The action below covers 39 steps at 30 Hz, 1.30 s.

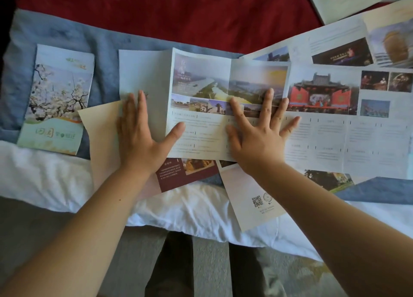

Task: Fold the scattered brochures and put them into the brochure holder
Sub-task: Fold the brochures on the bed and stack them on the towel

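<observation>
Both hands released, fingers straight: left hand (143,135) presses the blank end panel of the creased brochure (201,129), right hand (260,135), fingers spread, presses its photo panels. Brochure lies on blue blanket (100,39); folded blossom brochure (55,100) apart at left

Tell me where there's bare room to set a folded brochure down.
Widest free patch: the red cloth above the open brochure. Also the white sheet below the blossom brochure, left of the left hand. A narrow strip of blue blanket lies between those two brochures. Everything right of the right hand is crowded with overlapping brochures.
</observation>
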Tool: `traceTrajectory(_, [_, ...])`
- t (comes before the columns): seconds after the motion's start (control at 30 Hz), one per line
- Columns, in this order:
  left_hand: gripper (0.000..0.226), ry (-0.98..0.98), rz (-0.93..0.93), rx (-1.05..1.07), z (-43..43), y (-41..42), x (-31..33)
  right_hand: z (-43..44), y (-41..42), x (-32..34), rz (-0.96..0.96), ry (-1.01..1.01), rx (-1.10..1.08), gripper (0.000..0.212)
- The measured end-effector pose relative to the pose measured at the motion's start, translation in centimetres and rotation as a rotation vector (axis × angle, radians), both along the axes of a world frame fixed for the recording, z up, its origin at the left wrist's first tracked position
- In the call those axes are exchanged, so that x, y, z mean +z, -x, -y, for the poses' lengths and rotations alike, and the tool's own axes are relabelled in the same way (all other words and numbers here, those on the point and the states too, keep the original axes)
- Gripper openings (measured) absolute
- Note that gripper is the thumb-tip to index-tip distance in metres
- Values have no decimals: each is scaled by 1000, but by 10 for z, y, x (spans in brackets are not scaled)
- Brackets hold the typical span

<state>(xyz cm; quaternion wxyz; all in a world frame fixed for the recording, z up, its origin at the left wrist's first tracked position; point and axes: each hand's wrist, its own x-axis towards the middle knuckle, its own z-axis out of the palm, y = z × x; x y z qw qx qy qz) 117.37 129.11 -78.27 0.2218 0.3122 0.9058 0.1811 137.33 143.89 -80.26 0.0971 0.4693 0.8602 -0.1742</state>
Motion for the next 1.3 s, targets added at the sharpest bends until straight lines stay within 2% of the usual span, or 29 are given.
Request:
traceTrajectory(0.07, [113,-57,76,1,-2,-6,7,0,1,1,9,4,5,61])
traceTrajectory(0.2, [98,-97,111,-79,-15,-26,17,-6,-4,8,13,15,52,62])
traceTrajectory(0.3, [88,-61,138,-112,-29,-44,21,-18,-20,14,-83,70,51,59])
traceTrajectory(0.4, [87,-25,101,-156,-41,-57,22,-36,-49,23,-197,106,88,55])
traceTrajectory(0.5, [89,-14,22,-167,-52,-65,20,-55,-88,23,-210,-4,242,50])
traceTrajectory(0.57, [91,-19,-5,-175,-61,-71,20,-71,-116,20,-158,-96,192,51])
traceTrajectory(0.63, [94,-30,-13,-184,-69,-80,22,-86,-143,17,-60,-154,69,61])
traceTrajectory(0.77, [95,-36,-10,-276,-89,-106,24,-102,-184,9,-49,-118,-76,66])
traceTrajectory(0.9, [96,-17,-58,-417,-110,-140,17,-99,-192,-4,-96,-131,-98,62])
traceTrajectory(1.03, [90,138,-197,-546,-132,-180,-9,-98,-190,-9,-110,-150,-109,62])
traceTrajectory(1.13, [90,194,-287,-539,-137,-193,-26,-98,-193,-10,-111,-149,-100,63])
traceTrajectory(1.3, [87,164,-331,-534,-127,-179,-32,-93,-184,-3,-103,-114,-45,66])
